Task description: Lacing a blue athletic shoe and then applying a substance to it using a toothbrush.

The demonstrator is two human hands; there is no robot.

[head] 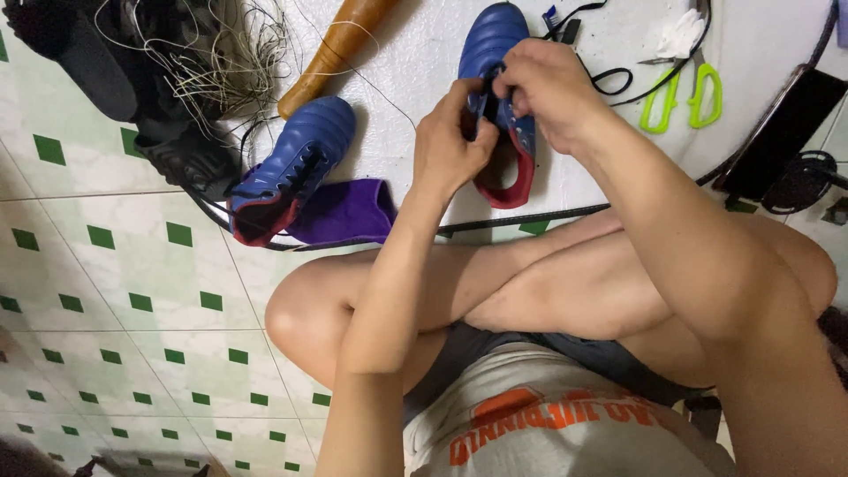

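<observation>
You sit cross-legged on the tiled floor (115, 291), white with small green squares, and a round white mat (424, 53) lies just past your knees so the work stays within reach. On its far left sits a dark heap of black shoes (132, 79) tangled with pale cord (238, 62), pushed well out of the way. A wooden handle (331, 53) lies slanted beside that heap.

The blue boot with a red lining (503, 97) stands toe away from you, heel near, so its open throat faces your hands. Your left hand (450, 146) steadies it from the left, its grip closed on the boot's edge by the lacing. Your right hand (548, 88) comes over the top, fingers pinched narrow on what looks like the black lace; the exact hold is hidden.

Its matching blue boot (291, 168) lies to the left, resting partly on a purple cloth (349, 212).

On the far right lie green-handled scissors (680, 93) with a bit of white cloth (680, 35), near enough for your right hand.
</observation>
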